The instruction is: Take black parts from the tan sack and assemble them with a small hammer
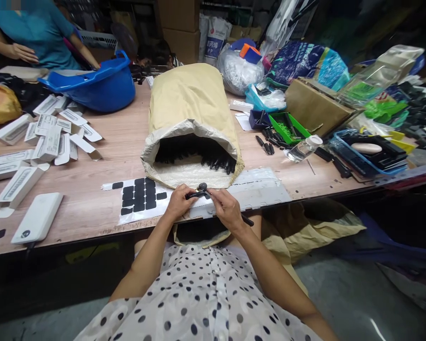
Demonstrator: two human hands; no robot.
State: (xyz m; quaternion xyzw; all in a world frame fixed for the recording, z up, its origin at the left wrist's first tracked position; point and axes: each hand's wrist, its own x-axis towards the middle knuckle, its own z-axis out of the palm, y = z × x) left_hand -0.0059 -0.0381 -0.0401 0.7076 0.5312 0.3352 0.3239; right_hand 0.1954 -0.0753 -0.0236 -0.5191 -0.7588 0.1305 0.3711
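L hand (179,202) & R hand (227,207) grip blk part (202,187) by open sack (188,94) w/ blk pcs (218,163) inside.

I see a slim black part (192,194), round-knobbed, held near the table edge (102,231). A dark rod (247,220) slants nearby.

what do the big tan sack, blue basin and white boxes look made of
Tan sack: matte, maybe paper or woven plastic, creased, whitish inside the mouth.
Blue basin: probably plastic, fairly glossy, with soft highlights.
White boxes: likely thin printed card, smooth, with folded edges and open flaps.
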